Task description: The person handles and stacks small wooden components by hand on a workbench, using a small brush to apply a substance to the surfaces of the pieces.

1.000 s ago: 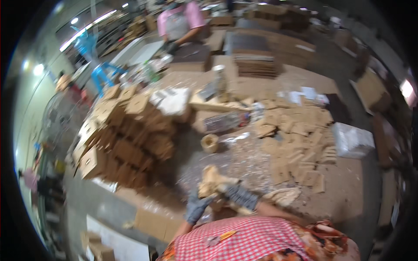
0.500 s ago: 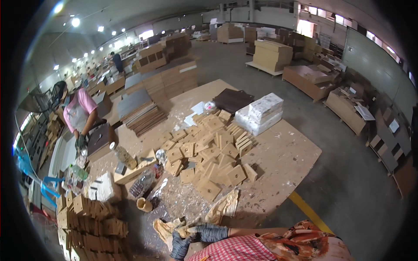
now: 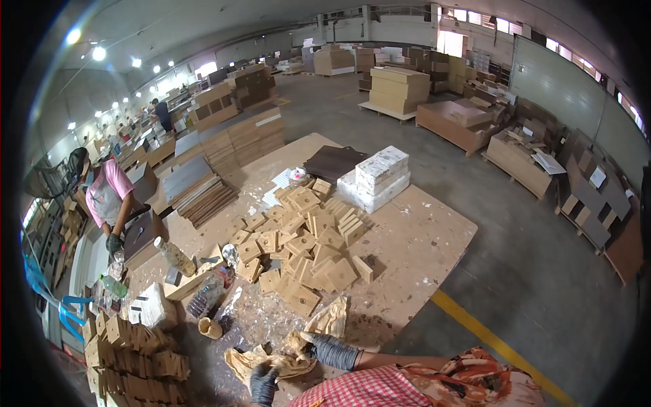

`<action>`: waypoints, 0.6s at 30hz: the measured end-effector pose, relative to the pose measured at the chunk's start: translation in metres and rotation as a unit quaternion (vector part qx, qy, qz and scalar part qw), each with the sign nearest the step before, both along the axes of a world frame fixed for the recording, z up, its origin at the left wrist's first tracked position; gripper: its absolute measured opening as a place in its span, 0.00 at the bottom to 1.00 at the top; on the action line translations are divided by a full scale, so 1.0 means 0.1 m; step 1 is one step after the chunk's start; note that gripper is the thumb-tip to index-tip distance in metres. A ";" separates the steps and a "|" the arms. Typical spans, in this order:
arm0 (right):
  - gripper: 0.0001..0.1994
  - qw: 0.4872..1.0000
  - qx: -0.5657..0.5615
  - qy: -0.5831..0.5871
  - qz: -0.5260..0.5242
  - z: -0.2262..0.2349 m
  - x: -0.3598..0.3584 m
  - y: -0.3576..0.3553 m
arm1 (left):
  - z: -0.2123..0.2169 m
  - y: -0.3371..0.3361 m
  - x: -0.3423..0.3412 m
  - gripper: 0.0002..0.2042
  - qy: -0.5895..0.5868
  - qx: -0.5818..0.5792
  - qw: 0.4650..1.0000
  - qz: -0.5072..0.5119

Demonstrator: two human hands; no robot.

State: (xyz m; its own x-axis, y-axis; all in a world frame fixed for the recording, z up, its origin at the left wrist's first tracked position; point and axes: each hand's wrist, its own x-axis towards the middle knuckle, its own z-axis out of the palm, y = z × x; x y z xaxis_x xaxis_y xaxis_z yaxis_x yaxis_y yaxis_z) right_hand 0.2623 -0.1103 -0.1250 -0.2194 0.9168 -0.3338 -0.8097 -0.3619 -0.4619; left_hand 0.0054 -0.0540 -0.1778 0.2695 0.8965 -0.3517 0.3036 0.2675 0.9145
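Left hand: I see my left hand (image 3: 263, 381) in a dark knit glove low at the picture's lower edge, its fingers curled into the crumpled tan cloth (image 3: 271, 359) and gripping it.
Right hand: my right hand (image 3: 325, 348), gloved the same, lies on the far end of that cloth; I cannot tell whether its fingers close on it or only press it.
Cloth: it lies bunched on the paint-spattered board floor (image 3: 420, 230), stretched between my two hands, with a lighter fold standing up just beyond the right hand.
Near the hands: a small roll of tape (image 3: 210, 328) sits to the left of the cloth, and a clear plastic bottle (image 3: 207, 293) lies on its side beyond the roll.
Further out: a loose heap of small wooden pieces (image 3: 305, 237) spreads across the middle of the board, well apart from my hands.
Behind the heap: a block of white boxes (image 3: 376, 178) stands beside a dark flat panel (image 3: 334, 163).
Left edge: stacked wooden pieces (image 3: 135, 353) rise in rows at the lower left.
Another person: a person in a pink top (image 3: 108, 193) bends over a bench at the far left, apart from my own hands.
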 end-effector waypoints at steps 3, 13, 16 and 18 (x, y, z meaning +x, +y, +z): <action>0.11 1.000 -0.023 0.010 0.000 0.08 0.05 -0.06 | 0.04 -0.13 -0.14 0.25 0.307 0.186 0.933 0.027; 0.11 0.999 0.052 -0.011 -0.003 0.03 -0.62 -0.19 | 0.13 -0.18 -0.40 0.29 0.369 0.189 0.910 -0.012; 0.11 0.997 0.072 -0.030 0.004 -0.04 -0.92 -0.15 | 0.19 -0.18 -0.49 0.30 0.319 0.164 0.933 -0.016; 0.11 0.992 0.098 -0.080 -0.027 -0.06 -0.95 -0.15 | 0.31 -0.23 -0.46 0.31 0.252 0.190 0.949 -0.009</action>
